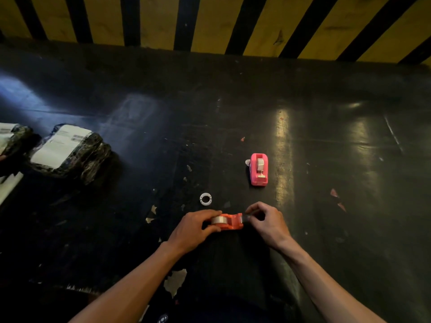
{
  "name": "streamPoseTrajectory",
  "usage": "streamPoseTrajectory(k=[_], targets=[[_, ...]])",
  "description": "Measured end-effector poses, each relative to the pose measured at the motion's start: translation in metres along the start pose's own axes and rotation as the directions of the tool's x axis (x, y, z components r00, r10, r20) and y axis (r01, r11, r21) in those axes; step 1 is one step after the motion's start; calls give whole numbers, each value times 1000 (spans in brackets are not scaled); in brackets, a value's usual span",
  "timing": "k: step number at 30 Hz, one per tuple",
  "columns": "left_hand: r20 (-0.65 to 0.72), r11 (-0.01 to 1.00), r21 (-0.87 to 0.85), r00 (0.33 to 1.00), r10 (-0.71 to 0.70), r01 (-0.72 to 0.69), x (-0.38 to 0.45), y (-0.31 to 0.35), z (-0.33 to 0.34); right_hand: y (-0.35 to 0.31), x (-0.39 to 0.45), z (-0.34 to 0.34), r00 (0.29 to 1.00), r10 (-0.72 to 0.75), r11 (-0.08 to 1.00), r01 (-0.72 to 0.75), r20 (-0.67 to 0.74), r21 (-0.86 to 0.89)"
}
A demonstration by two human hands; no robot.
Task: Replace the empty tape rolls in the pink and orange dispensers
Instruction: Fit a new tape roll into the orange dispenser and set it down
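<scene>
The orange dispenser (229, 222) lies on its side on the dark table near me, with a clear tape roll (219, 219) seated in it. My left hand (194, 227) grips its roll end. My right hand (264, 220) pinches the tape end at the cutter side. The pink dispenser (259, 169) stands farther back, with a tape roll in it. An empty white tape core (205, 198) lies flat on the table between the two dispensers, a little to the left.
Wrapped parcels with white labels (67, 151) sit at the left of the table, another at the far left edge (11, 138). A yellow and black striped wall (210, 22) runs along the back. Small scraps (335, 194) lie on the table at the right.
</scene>
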State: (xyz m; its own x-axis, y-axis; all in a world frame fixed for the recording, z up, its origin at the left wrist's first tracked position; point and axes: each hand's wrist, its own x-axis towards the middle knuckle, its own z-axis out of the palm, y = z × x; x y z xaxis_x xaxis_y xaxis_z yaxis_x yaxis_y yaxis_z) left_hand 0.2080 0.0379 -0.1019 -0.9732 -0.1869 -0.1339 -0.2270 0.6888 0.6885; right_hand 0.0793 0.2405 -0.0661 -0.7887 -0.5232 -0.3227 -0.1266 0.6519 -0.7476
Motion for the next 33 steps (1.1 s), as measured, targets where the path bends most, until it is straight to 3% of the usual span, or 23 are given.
streamPoseTrajectory(k=[14, 20, 28, 33], targets=[[-16, 1000, -13, 1000, -23, 23, -2, 2, 4, 1, 5, 17, 975, 222, 957, -221, 15, 188], [-51, 999, -17, 998, -28, 27, -3, 3, 7, 1, 7, 25, 964, 264, 946, -263, 21, 191], [-48, 999, -16, 998, -29, 28, -3, 3, 8, 2, -3, 34, 976, 212, 974, -205, -57, 97], [10, 1000, -20, 1000, -8, 8, -4, -1, 4, 4, -2, 27, 996, 68, 970, -53, 56, -236]])
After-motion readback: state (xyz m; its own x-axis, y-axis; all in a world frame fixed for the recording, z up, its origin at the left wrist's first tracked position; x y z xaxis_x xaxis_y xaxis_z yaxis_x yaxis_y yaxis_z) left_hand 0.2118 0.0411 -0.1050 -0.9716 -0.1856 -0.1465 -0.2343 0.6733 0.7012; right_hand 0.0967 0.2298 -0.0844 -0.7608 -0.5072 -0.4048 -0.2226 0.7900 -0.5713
